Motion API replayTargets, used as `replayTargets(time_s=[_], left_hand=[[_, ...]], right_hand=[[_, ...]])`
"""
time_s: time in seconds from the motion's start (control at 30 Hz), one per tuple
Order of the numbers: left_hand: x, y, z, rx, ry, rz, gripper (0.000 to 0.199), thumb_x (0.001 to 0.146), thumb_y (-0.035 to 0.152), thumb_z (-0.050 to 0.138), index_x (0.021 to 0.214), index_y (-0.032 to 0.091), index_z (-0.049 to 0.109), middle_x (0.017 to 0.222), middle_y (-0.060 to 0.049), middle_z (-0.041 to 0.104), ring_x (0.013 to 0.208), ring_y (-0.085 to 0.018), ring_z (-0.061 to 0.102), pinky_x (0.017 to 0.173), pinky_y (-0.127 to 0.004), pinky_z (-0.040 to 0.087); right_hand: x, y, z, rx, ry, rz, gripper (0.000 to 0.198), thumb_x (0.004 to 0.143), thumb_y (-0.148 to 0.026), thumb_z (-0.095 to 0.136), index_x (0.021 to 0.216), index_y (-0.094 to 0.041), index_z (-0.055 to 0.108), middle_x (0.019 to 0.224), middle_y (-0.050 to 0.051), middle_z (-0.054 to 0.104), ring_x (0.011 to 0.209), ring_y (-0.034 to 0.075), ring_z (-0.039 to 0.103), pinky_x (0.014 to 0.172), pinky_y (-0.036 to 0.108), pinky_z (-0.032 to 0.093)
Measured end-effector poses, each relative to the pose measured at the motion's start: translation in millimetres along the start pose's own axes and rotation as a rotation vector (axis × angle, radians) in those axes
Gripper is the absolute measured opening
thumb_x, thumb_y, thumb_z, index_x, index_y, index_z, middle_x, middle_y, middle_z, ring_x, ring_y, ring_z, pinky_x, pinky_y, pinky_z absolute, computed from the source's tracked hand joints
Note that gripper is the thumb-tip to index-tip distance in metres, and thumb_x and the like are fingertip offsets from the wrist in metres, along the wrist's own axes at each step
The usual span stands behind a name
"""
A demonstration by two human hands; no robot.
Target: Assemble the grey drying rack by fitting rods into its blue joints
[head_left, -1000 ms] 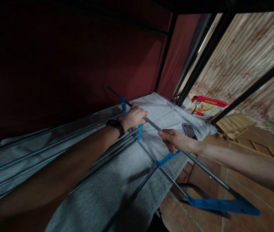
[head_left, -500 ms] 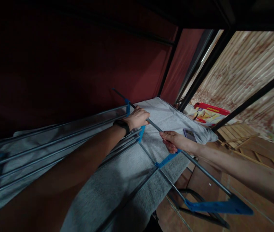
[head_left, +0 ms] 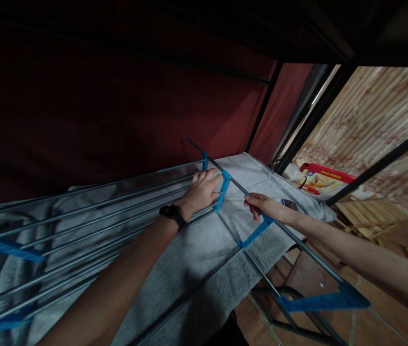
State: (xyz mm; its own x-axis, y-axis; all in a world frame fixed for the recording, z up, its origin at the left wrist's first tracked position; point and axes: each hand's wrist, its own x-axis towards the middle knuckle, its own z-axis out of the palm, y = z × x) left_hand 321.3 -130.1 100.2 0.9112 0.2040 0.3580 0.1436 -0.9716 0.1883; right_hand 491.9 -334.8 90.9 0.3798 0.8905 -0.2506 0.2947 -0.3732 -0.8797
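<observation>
A folding drying rack with grey metal rods and blue plastic joints lies across a bed-like surface. My left hand, with a black band on its wrist, reaches over the rods beside a blue joint. Its fingers are spread and rest on or just above the rods; firm contact is hard to make out. My right hand is closed round the slanting rack tube, just above another blue joint. Toward the lower right, that tube ends at a blue corner piece.
Under the rack lies a grey towel-like cover. A phone rests near its right edge. Dark metal posts stand at the right. Beyond them are a red and yellow box and wooden slats on the tiled floor.
My left hand has let go of the slanting tube and moved down onto the rods beside the blue joint. My right hand keeps its hold. The view has shifted slightly.
</observation>
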Motion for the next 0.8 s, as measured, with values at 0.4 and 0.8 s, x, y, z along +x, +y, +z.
replayTargets(time_s=[0.4, 0.8], left_hand=[[-168.4, 68.2, 39.7, -0.014, -0.047, -0.152, 0.038, 0.096, 0.018, 0.055, 0.133, 0.023, 0.064, 0.156, -0.013, 0.049, 0.149, -0.029, 0.039, 0.125, -0.051, 0.031], [-319.5, 32.1, 40.7, -0.223, 0.435, -0.847, 0.027, 0.095, 0.020, 0.052, 0.112, 0.023, 0.073, 0.123, -0.011, 0.069, 0.119, -0.025, 0.065, 0.107, -0.046, 0.055]], right_hand=[[46.4, -29.3, -0.3, -0.707, 0.258, -0.192, 0.062, 0.098, -0.046, 0.052, 0.150, -0.016, 0.041, 0.136, 0.019, 0.064, 0.114, 0.029, 0.068, 0.100, 0.039, 0.052], [108.7, -59.6, 18.8, -0.825, 0.206, -0.060, 0.038, 0.100, -0.039, 0.046, 0.123, -0.012, 0.059, 0.088, 0.019, 0.072, 0.068, 0.030, 0.072, 0.076, 0.050, 0.058]])
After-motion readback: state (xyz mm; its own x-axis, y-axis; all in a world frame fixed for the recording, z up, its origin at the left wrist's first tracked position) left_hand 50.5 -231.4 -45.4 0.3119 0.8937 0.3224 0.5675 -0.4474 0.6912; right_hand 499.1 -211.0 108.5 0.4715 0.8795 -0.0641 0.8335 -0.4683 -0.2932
